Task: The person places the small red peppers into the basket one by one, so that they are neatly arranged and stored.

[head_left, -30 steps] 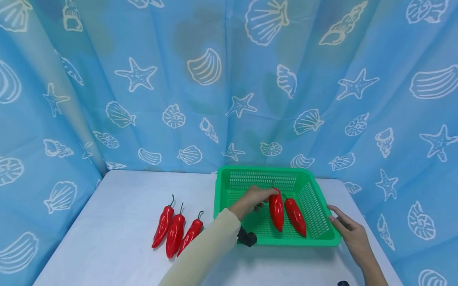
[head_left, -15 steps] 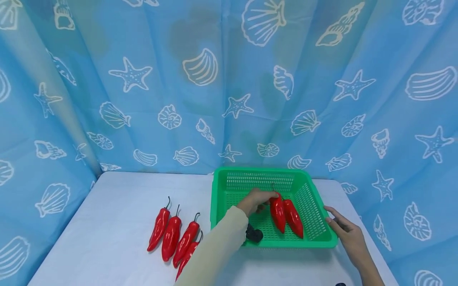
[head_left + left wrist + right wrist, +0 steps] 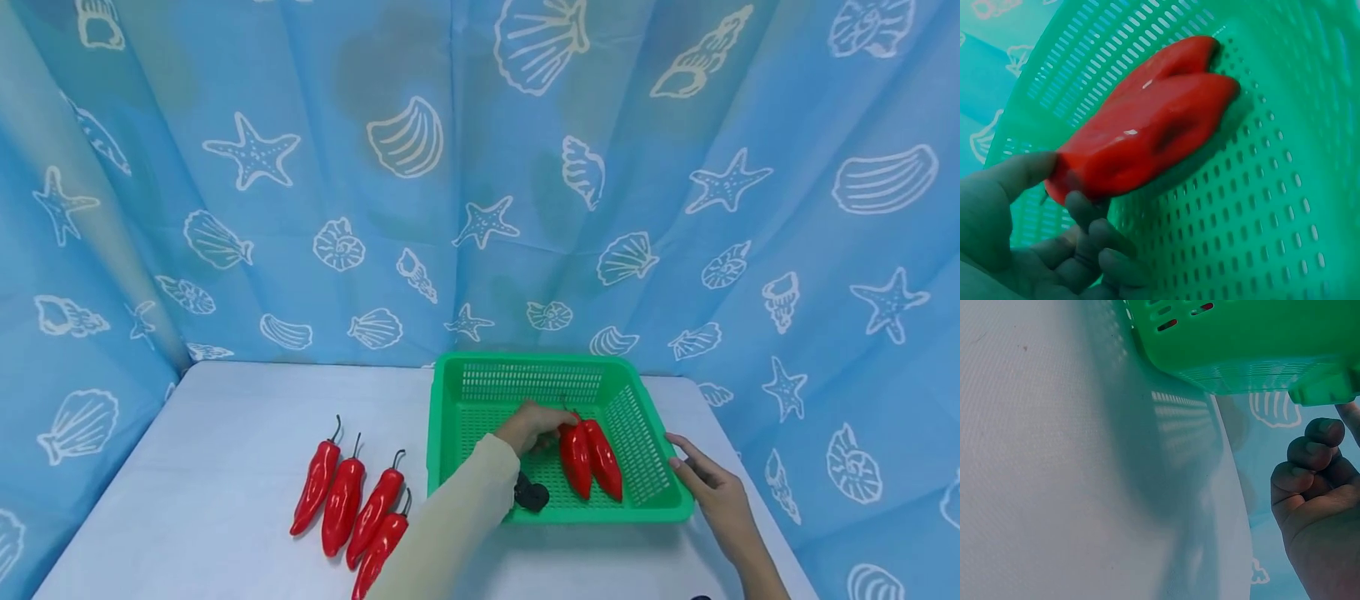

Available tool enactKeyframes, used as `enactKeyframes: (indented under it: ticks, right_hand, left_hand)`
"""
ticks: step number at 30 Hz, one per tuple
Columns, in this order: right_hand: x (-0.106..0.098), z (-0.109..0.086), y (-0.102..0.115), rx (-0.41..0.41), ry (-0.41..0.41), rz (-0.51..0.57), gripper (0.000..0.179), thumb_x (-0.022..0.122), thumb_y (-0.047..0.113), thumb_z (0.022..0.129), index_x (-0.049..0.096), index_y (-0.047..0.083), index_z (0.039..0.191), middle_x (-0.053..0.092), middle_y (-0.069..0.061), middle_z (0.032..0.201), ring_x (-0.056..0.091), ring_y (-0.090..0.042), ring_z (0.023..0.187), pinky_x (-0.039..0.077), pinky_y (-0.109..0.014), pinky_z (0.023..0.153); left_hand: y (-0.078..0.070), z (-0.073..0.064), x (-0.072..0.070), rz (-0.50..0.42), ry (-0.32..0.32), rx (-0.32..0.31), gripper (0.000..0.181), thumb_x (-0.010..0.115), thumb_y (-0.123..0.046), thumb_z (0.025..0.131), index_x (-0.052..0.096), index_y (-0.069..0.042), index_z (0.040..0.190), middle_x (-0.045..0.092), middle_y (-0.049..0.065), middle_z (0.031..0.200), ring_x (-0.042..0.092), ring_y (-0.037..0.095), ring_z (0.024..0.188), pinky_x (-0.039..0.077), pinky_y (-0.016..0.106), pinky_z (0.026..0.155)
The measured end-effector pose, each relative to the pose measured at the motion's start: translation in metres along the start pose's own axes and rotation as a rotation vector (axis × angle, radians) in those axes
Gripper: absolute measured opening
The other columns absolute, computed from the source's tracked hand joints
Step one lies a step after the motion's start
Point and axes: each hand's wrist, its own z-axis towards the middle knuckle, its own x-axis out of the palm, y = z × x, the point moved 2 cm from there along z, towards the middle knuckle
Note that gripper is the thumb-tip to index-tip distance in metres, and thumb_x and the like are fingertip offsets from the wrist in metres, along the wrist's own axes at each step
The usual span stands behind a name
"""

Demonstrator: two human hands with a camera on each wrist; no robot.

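Left hand (image 3: 532, 428) pinches a red pepper (image 3: 576, 463) inside the green basket (image 3: 600, 515). Right hand (image 3: 717, 493) touches the basket; pinch cannot be determined. Sleeve (image 3: 461, 525) partly hides the nearest table pepper (image 3: 381, 546).

Head camera: I look forward and down from high up, farthest back, over table (image 3: 240, 433) to curtain (image 3: 420, 192). Left wrist camera: I peek into green basket (image 3: 600, 514) from very near, red peppers (image 3: 1141, 147) big. Right wrist camera: I look from low, close outside basket, picture tipped sideways. Head and left wrist share peppers; all three share basket.
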Motion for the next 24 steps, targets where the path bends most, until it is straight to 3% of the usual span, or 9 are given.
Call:
enactKeyframes:
  ticks: [4,8,12,17,21,24]
  right_hand:
    - [-0.001,0.0,0.0,0.018,-0.004,-0.005,0.064,0.056,0.057,0.096,0.047,0.027,0.151,0.063,-0.008,0.114,0.055,-0.007,0.097,0.045,-0.028,0.072]
    - [0.0,-0.001,0.001,0.051,0.021,0.037,0.068,0.056,0.059,0.095,0.044,0.026,0.153,0.057,-0.018,0.134,0.053,-0.027,0.118,0.047,-0.044,0.091]
    - [0.002,-0.002,0.001,0.073,0.028,0.055,0.069,0.055,0.06,0.095,0.042,0.026,0.153,0.049,-0.019,0.146,0.045,-0.035,0.132,0.042,-0.054,0.101]
    - [0.004,-0.003,0.003,0.076,0.014,0.037,0.066,0.056,0.06,0.095,0.045,0.028,0.151,0.056,-0.018,0.137,0.051,-0.026,0.124,0.047,-0.036,0.092]
    - [0.002,-0.003,0.002,0.078,0.007,0.02,0.066,0.055,0.061,0.094,0.046,0.03,0.151,0.055,-0.014,0.14,0.052,-0.014,0.116,0.045,-0.02,0.083]
    - [0.001,-0.002,0.001,0.084,0.01,0.02,0.067,0.055,0.063,0.094,0.045,0.03,0.151,0.05,-0.01,0.148,0.051,-0.014,0.12,0.044,-0.015,0.083]
  left_hand:
    - [-0.004,-0.001,0.005,0.022,0.015,0.0,0.03,0.075,-0.034,0.087,0.065,-0.009,0.075,0.063,0.003,0.074,0.051,0.019,0.061,0.041,0.03,0.057]
    - [-0.006,-0.001,0.007,0.034,0.021,-0.011,0.03,0.074,-0.034,0.089,0.063,-0.01,0.072,0.064,0.003,0.075,0.05,0.019,0.06,0.04,0.03,0.056]
    - [-0.004,0.002,0.011,0.03,0.022,-0.022,0.029,0.074,-0.032,0.089,0.064,-0.01,0.072,0.064,0.004,0.074,0.049,0.019,0.059,0.041,0.029,0.055]
    - [0.001,0.005,0.012,0.026,0.013,-0.011,0.027,0.072,-0.029,0.09,0.066,-0.007,0.078,0.064,0.007,0.075,0.057,0.023,0.066,0.048,0.033,0.062]
    - [-0.001,0.006,0.009,0.138,0.021,0.029,0.028,0.07,-0.032,0.091,0.069,-0.004,0.083,0.067,0.01,0.08,0.063,0.027,0.076,0.053,0.038,0.071]
    - [-0.003,0.005,0.008,0.225,0.025,0.048,0.03,0.068,-0.034,0.091,0.07,-0.004,0.086,0.068,0.01,0.082,0.064,0.028,0.078,0.055,0.04,0.073]
